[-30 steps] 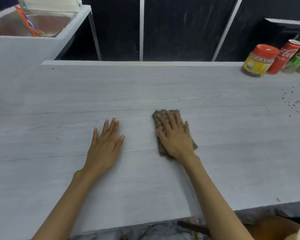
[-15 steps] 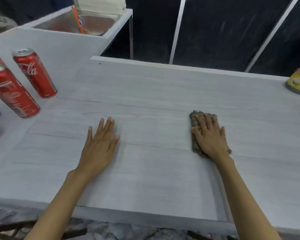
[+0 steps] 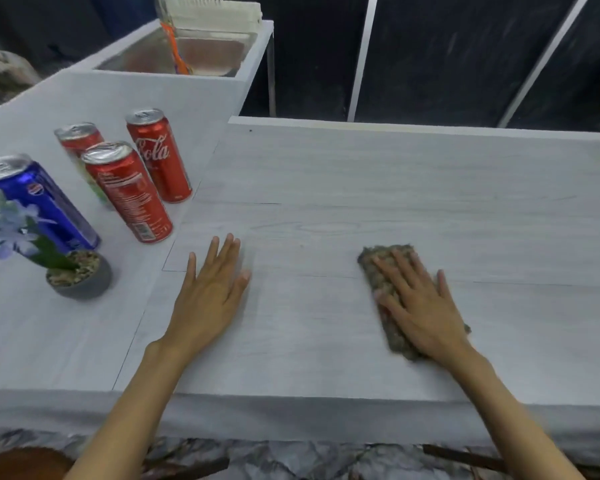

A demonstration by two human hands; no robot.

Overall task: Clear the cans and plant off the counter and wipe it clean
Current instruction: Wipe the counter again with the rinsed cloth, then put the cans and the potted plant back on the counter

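**Head view: wiping close to the parked cans**

Head camera shows the right hand point(image 3: 421, 306) pressing flat, fingers spread, on the cloth point(image 3: 378, 271) mid-counter point(image 3: 361, 174). The left hand point(image 3: 210, 292) rests open-palmed. A leftward sweep could topple the cans point(image 3: 129, 192) or plant point(image 3: 78, 275) near the left edge. Legible: "Cola" on one red can point(image 3: 158, 154); the blue can point(image 3: 39, 199) carries a Pepsi logo.

On the counter point(image 3: 361, 188), four cans point(image 3: 129, 192) are grouped at the left, behind the potted plant point(image 3: 78, 277), while a cloth point(image 3: 388, 292) is laid at the right.
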